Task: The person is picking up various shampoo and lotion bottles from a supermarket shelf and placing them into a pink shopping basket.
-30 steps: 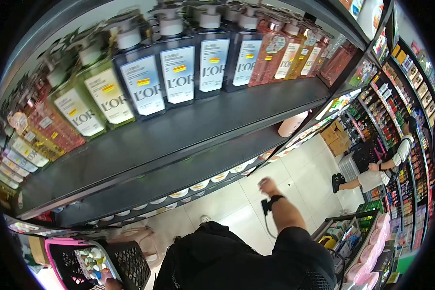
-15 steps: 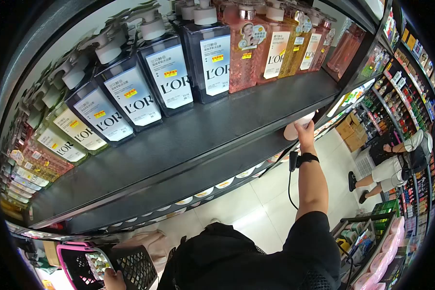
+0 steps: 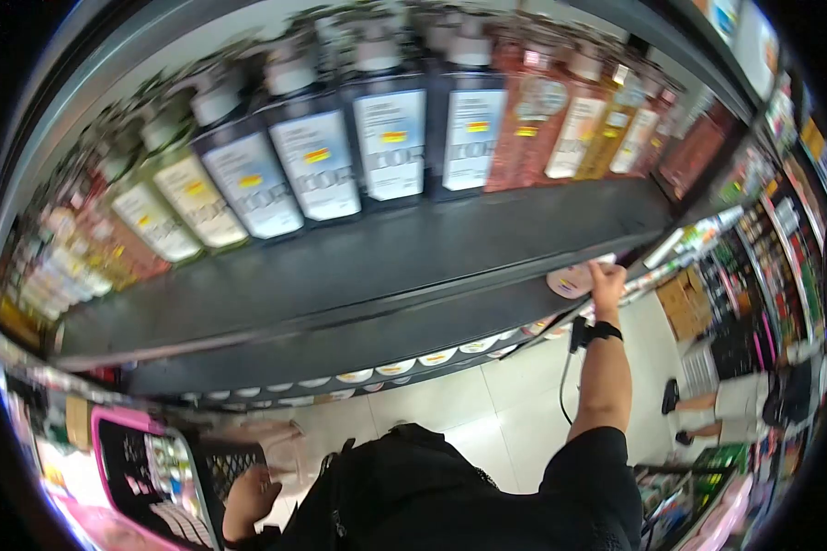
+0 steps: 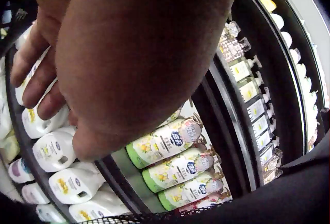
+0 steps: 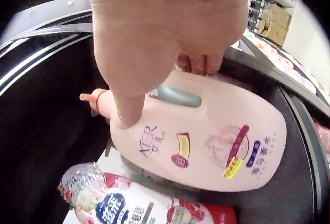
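Observation:
My right hand (image 5: 165, 33) grips a pale pink pump bottle (image 5: 216, 126) on the lower shelf. Its thumb presses near the neck and the other fingers go behind the handle, partly hidden. In the right wrist view the bottle lies sideways, a yellow sticker on its front. Just in front of it is a white and red bottle (image 5: 139, 203) with a blue label. The left hand (image 3: 251, 500) hovers beside a black basket with a pink rim (image 3: 124, 421), fingers loose and holding nothing. White bottles (image 4: 72, 183) show past its fingers in the left wrist view.
Dark, green and pink pump bottles (image 3: 393, 138) line the upper shelf (image 3: 413, 243). Cardboard boxes (image 3: 685, 308) sit on the tiled floor at right. Another person (image 3: 740, 399) stands at the far right. A stocked display (image 3: 671, 505) is close to my right side.
My right hand has reached forward to the lower shelf and taken hold of the pink bottle. The left hand has come away from the basket. The view has shifted, and the other person has turned.

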